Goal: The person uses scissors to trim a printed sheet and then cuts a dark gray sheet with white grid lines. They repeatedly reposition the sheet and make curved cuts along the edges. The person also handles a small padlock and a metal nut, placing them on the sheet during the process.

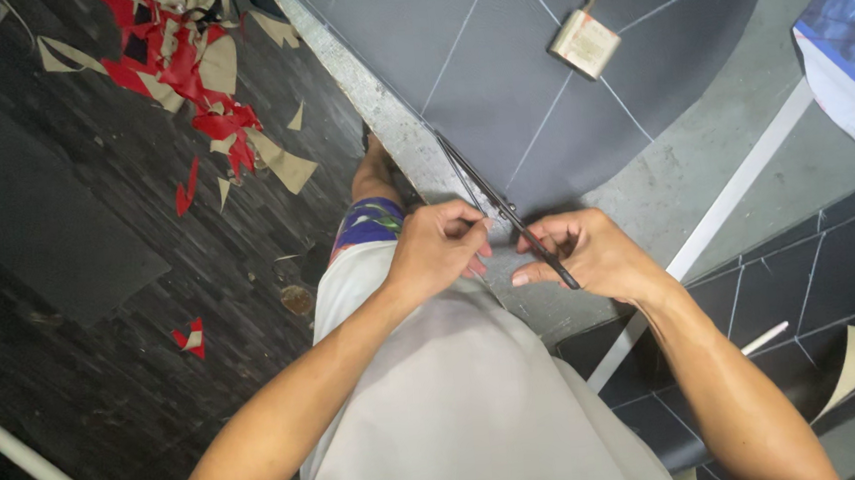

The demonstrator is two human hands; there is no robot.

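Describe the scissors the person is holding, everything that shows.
The scissors are long, slim and dark, metal by the look. The blades appear nearly closed and run up and to the left along the edge of the dark grey sheet marked with pale lines, at the rim of the grey table. A pivot shows just above the hands. The right hand grips the handle end, which pokes out below its fingers; the left hand pinches near the pivot.

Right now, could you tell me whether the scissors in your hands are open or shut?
Shut, it seems: the scissors show as one thin dark line from tip to handles, held between the left hand and right hand.
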